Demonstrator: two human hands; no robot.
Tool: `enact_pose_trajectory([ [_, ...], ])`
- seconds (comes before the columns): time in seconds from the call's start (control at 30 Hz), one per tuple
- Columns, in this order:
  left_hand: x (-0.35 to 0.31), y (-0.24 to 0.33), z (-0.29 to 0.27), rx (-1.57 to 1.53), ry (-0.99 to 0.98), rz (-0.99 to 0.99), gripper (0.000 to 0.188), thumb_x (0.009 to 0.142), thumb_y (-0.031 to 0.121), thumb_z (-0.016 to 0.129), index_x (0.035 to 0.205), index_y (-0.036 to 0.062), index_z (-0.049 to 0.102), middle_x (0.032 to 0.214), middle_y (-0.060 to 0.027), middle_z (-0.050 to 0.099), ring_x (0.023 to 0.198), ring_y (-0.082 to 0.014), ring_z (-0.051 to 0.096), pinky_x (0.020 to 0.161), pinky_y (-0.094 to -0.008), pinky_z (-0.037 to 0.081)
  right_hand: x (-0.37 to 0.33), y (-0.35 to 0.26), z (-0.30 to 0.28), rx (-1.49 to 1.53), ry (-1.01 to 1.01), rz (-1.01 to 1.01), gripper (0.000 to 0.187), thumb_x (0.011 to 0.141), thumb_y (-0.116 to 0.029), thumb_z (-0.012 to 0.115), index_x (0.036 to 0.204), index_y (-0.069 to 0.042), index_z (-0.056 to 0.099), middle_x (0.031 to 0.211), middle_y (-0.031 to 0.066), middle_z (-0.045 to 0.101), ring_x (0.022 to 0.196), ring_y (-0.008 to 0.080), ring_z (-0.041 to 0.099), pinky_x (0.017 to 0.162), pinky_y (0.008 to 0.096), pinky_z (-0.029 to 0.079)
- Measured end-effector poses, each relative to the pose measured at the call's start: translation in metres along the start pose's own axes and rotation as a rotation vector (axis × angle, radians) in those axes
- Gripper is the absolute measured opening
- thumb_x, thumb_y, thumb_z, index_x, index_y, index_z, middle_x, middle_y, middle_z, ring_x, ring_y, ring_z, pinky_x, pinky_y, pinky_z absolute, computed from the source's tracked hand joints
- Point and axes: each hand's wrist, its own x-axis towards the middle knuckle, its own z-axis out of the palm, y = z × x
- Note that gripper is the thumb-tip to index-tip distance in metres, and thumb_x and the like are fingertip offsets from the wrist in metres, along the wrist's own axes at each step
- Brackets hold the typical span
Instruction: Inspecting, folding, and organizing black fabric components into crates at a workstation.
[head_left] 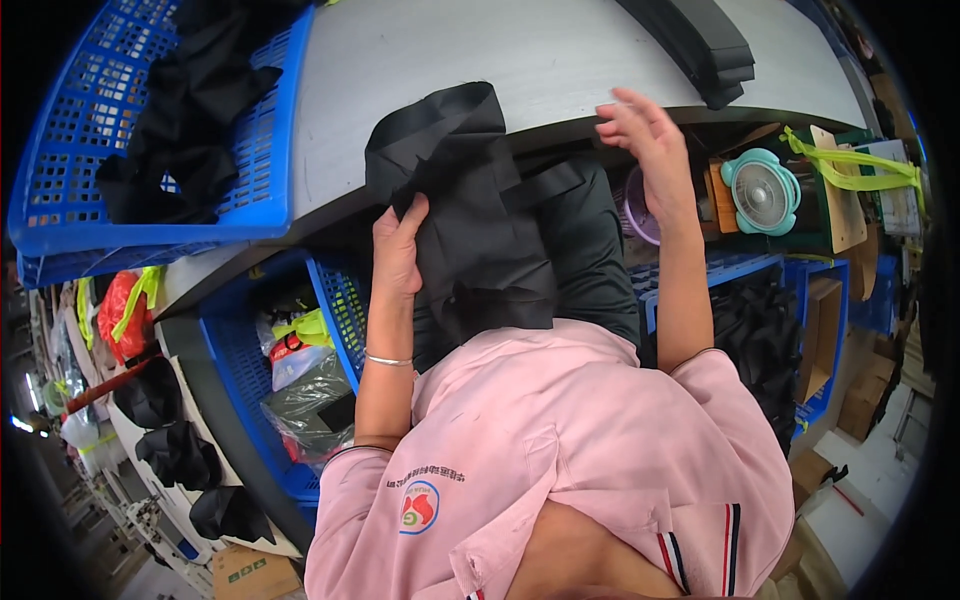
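Note:
My left hand (398, 245) is closed on a piece of black fabric (480, 235), thumb on top and fingers partly hidden. The fabric hangs over the front edge of the grey table (400, 40) and drapes down across my lap, its upper end folded in a loop on the tabletop. Raised near the table's edge, my right hand (645, 130) has its fingers apart and holds nothing. Beyond it on the table lies a stack of black fabric strips (700, 50).
At the far left a blue basket (268, 215) on the table carries black fabric pieces. A blue crate (340, 310) with bagged items stands below left. Right of my lap are a small turquoise fan (763, 190), a purple basket (640, 205) and a blue crate (740, 268) of black fabric.

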Motion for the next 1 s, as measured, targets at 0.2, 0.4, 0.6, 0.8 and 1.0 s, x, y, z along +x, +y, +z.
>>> enact_pose_trajectory([
  [0.2, 0.0, -0.011, 0.007, 0.207, -0.099, -0.012, 0.027, 0.092, 0.012, 0.069, 0.114, -0.0028, 0.067, 0.111, -0.007, 0.07, 0.098, -0.014, 0.065, 0.086, -0.0272, 0.051, -0.032, 0.037, 0.015, -0.162, -0.581, 0.484, 0.043, 0.083, -0.014, 0.076, 0.119, 0.006, 0.066, 0.114, 0.0093, 0.069, 0.104, 0.0152, 0.063, 0.094, 0.0283, 0.048],
  [0.4, -0.011, -0.02, 0.015, 0.255, -0.089, -0.053, 0.033, 0.097, 0.016, 0.065, 0.124, -0.0041, 0.06, 0.121, -0.0088, 0.065, 0.107, -0.0165, 0.062, 0.095, -0.0297, 0.049, -0.054, 0.055, 0.028, -0.272, -0.326, 0.214, 0.028, 0.079, -0.017, 0.075, 0.095, 0.005, 0.069, 0.077, 0.0049, 0.066, 0.072, 0.0098, 0.054, 0.067, 0.03, 0.047],
  [0.6, -0.022, -0.031, 0.031, 0.498, -0.074, -0.063, 0.039, 0.09, 0.01, 0.073, 0.124, -0.005, 0.061, 0.119, -0.01, 0.066, 0.103, -0.0178, 0.063, 0.092, -0.032, 0.05, -0.075, 0.059, 0.006, -0.136, -0.44, 0.214, 0.033, 0.078, -0.022, 0.077, 0.097, 0.004, 0.068, 0.081, 0.0071, 0.067, 0.074, 0.0123, 0.058, 0.068, 0.0299, 0.047],
  [0.8, -0.023, -0.034, 0.045, 0.622, -0.232, -0.028, 0.03, 0.091, 0.007, 0.072, 0.117, -0.005, 0.065, 0.111, -0.0094, 0.07, 0.094, -0.0157, 0.065, 0.087, -0.0298, 0.052, -0.084, 0.075, -0.01, -0.362, -0.106, 0.136, 0.026, 0.075, -0.017, 0.078, 0.092, 0.002, 0.071, 0.071, 0.0111, 0.069, 0.063, 0.015, 0.061, 0.063, 0.0324, 0.049],
  [1.0, -0.018, -0.061, 0.073, 0.579, -0.157, -0.174, 0.022, 0.095, 0.011, 0.067, 0.114, -0.0014, 0.066, 0.106, -0.0075, 0.071, 0.091, -0.0131, 0.065, 0.083, -0.0263, 0.052, -0.122, 0.078, -0.056, -0.192, -0.1, 0.062, 0.025, 0.077, -0.017, 0.079, 0.091, 0.003, 0.071, 0.08, 0.0103, 0.071, 0.075, 0.0122, 0.064, 0.069, 0.0293, 0.05],
])
